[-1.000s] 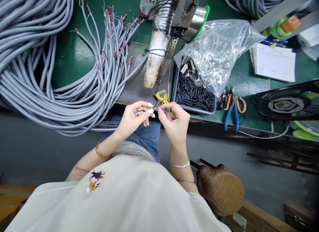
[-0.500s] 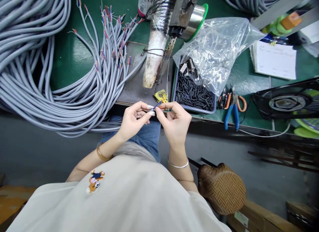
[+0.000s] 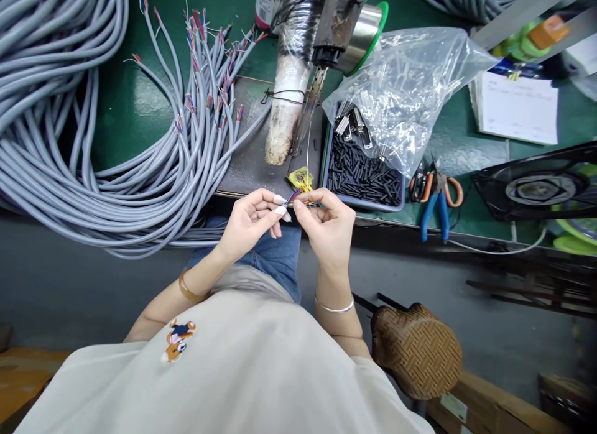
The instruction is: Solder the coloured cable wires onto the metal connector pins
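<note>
Thin coloured wires point(image 3: 292, 196), blue, red and others, fan out between my two hands at the front edge of the bench. My left hand point(image 3: 256, 219) pinches them near their base between thumb and fingertips. From the other side, my right hand point(image 3: 326, 222) pinches wire ends with thumb and forefinger; exactly which strands it has is hidden. Just beyond the fingertips lies a small yellow packet point(image 3: 301, 178). Above it hang a soldering iron point(image 3: 310, 104) and a stained, wrapped hose end point(image 3: 281, 129).
Grey cables point(image 3: 153, 185) with stripped ends pile up at left. A bin point(image 3: 402, 201) of black tubes point(image 3: 361, 173) and metal connectors sits at right under a plastic bag point(image 3: 410, 86). Farther right are pliers point(image 3: 436, 204), paper point(image 3: 517, 107) and a fan point(image 3: 536, 185). A stool point(image 3: 420, 353) stands behind.
The wires between my fingers have spread, with red showing beside the blue. My hands have drawn slightly apart, both still pinching. The view has shifted slightly.
</note>
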Available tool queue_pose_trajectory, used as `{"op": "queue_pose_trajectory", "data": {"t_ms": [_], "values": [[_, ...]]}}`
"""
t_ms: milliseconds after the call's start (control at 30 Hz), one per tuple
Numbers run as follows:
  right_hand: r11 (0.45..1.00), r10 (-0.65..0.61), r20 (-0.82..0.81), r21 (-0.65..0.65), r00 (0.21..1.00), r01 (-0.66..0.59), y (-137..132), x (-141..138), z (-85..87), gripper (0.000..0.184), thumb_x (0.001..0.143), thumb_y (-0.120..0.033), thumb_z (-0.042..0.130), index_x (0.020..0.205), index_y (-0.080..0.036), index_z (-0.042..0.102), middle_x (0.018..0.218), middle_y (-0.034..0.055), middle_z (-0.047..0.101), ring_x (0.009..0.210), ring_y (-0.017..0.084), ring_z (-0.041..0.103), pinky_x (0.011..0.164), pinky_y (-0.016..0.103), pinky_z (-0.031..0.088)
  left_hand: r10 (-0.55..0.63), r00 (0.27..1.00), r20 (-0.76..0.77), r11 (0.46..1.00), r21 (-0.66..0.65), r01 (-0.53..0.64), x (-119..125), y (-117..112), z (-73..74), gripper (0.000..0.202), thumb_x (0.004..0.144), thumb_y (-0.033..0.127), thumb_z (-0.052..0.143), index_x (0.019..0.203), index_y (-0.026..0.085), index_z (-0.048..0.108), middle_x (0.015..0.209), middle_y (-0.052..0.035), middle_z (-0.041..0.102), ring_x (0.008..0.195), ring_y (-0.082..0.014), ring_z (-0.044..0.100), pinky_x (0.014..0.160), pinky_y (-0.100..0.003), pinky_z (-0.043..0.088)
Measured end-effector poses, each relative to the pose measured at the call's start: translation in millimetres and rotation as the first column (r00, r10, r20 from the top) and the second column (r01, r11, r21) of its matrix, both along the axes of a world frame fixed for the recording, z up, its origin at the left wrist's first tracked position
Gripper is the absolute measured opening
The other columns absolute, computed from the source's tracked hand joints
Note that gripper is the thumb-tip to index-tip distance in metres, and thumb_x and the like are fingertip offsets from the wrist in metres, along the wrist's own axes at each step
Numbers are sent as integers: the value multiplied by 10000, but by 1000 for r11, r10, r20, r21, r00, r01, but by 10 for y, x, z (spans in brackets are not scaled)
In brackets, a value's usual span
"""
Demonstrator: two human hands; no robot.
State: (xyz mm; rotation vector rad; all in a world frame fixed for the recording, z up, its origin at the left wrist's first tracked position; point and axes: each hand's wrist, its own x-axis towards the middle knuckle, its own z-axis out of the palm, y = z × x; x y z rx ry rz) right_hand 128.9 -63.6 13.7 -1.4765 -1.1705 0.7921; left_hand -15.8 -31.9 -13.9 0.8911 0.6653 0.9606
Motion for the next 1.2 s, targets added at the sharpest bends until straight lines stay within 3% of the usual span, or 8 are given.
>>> {"op": "queue_pose_trajectory", "data": {"t_ms": [200, 700, 933, 1200], "values": [[1000, -5, 144, 20, 990, 2, -16, 29, 64, 81, 827, -233, 682, 764, -182, 683, 714, -22, 606, 524, 52, 388, 481, 235, 267, 26, 996, -80, 999, 40, -23, 13, -19, -12, 386, 779, 430, 847, 877, 136, 617, 647, 26, 668, 482, -64, 633, 476, -153, 539], [1000, -21, 112, 15, 993, 20, -34, -5, 11, 94, 838, -222, 673, 755, -183, 691, 728, -22, 647, 515, 50, 398, 468, 235, 265, 112, 989, -94, 990, 100, -103, 41, -56, -8, 355, 824, 433, 800, 902, 151, 600, 613, 37, 650, 489, -62, 621, 486, -144, 511], [984, -81, 340, 176, 937, 21, -78, -24, -35, 74, 887, -242, 681, 830, -212, 718, 797, 3, 680, 560, 85, 467, 538, 272, 373, 144, 977, -158, 987, 95, -130, 63, -66, 25, 345, 781, 424, 832, 861, 154, 633, 657, 38, 628, 534, -60, 626, 531, -154, 535], [993, -100, 172, 82, 980, 87, -94, -36, -55, 74, 885, -252, 707, 835, -197, 712, 796, -24, 679, 490, 39, 296, 476, 265, 212, 215, 956, -201, 958, 232, -167, 78, -98, -23, 195, 864, 331, 758, 868, 158, 669, 742, 17, 663, 612, -69, 631, 601, -170, 547]]}}
